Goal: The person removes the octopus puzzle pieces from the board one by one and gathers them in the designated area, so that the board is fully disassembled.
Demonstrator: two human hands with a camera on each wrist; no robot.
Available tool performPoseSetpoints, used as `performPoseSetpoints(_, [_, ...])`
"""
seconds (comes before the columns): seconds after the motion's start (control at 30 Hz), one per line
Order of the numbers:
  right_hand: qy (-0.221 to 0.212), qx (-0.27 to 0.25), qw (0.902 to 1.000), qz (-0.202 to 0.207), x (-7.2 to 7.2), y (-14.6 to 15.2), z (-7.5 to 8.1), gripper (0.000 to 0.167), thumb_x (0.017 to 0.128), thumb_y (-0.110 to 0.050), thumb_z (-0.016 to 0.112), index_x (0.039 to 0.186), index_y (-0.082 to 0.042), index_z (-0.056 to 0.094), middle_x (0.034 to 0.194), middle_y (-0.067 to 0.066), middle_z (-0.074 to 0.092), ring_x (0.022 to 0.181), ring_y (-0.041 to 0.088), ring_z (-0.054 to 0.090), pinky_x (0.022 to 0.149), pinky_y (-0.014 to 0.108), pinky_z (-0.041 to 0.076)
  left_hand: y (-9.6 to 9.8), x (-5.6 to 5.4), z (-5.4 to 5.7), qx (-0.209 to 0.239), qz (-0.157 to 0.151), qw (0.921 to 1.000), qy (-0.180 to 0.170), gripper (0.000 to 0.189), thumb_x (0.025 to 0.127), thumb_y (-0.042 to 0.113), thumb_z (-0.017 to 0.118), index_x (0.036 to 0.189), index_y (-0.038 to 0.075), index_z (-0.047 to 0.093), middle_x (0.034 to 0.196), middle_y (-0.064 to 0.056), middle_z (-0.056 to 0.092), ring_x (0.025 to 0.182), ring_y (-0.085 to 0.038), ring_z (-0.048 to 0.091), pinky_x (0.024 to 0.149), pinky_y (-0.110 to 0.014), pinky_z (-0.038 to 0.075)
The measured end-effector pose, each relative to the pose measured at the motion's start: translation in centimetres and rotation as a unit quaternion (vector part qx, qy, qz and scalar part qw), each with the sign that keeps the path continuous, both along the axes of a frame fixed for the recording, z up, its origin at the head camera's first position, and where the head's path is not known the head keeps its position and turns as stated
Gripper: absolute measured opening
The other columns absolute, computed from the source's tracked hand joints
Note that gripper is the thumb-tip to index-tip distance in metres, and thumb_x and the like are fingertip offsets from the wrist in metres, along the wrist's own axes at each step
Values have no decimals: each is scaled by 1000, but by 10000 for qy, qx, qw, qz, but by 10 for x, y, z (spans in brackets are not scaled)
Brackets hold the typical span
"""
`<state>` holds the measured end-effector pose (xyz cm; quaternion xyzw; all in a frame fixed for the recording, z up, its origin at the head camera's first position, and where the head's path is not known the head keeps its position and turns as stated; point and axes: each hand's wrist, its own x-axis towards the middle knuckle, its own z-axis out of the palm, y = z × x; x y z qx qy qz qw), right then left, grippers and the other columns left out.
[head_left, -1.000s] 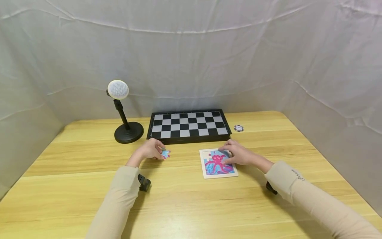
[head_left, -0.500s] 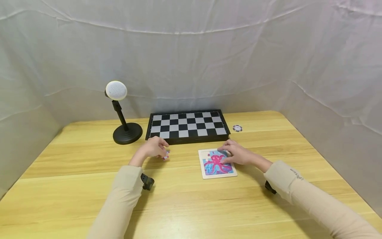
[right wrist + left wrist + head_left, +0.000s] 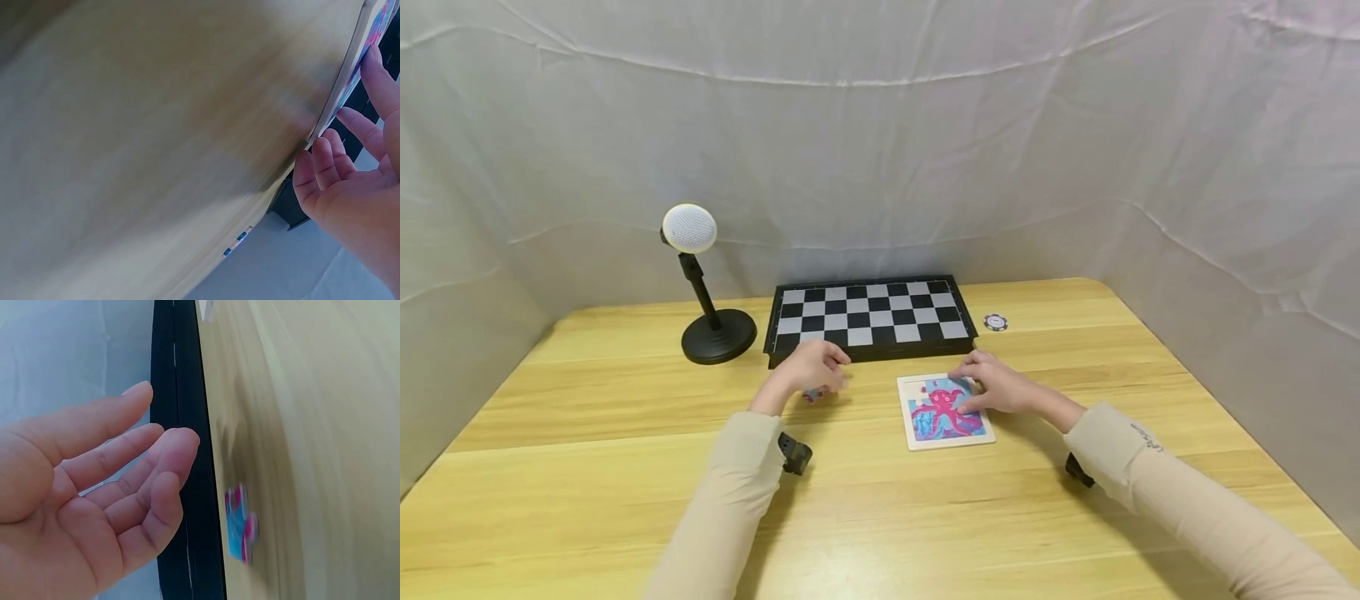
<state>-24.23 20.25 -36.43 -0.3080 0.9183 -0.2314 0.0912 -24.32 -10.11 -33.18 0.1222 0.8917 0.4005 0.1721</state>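
Note:
In the head view, my left hand [image 3: 812,365] hovers near the front edge of the chessboard, holding nothing, its fingers loosely bent. Below it a blue and pink jigsaw piece [image 3: 237,525] lies on the table, apart from the fingers in the left wrist view; the hand partly covers it in the head view. My right hand [image 3: 1002,388] rests on the right side of an octopus jigsaw puzzle [image 3: 936,423] in a pale square tray. Thumb and index finger touch its face, and the other fingers [image 3: 323,162] lie by the tray's edge. Bare tray shows at the puzzle's upper left corner.
A black-framed chessboard [image 3: 878,313] lies behind the hands. To its left stands a round white-headed device on a black stand [image 3: 718,335]. A poker chip [image 3: 996,322] lies to its right. Pale cloth [image 3: 880,167] hangs around the wooden table [image 3: 880,517].
My left hand has let go of the jigsaw piece, risen and shifted right, over the piece. The right hand stays on the puzzle. The head view has shifted slightly.

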Motion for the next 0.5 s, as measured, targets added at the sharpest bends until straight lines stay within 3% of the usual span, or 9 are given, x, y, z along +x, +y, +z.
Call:
performPoseSetpoints(0.2, [27, 3, 10000, 5, 0, 0, 1, 51, 75, -22, 72, 116, 4, 56, 111, 18, 47, 119, 45, 28, 96, 53, 27, 14, -4, -1, 257, -68, 9996, 27, 36, 76, -1, 65, 110, -8, 56, 78, -8, 59, 60, -17, 52, 56, -29, 44])
performPoseSetpoints(0.5, [153, 22, 9999, 67, 0, 1, -1, 50, 73, -24, 73, 112, 3, 58, 110, 16, 47, 105, 33, 42, 90, 48, 35, 29, -6, -4, 290, 35, 9995, 122, 32, 75, 1, 67, 106, -5, 60, 77, -7, 61, 61, -18, 55, 57, -29, 46])
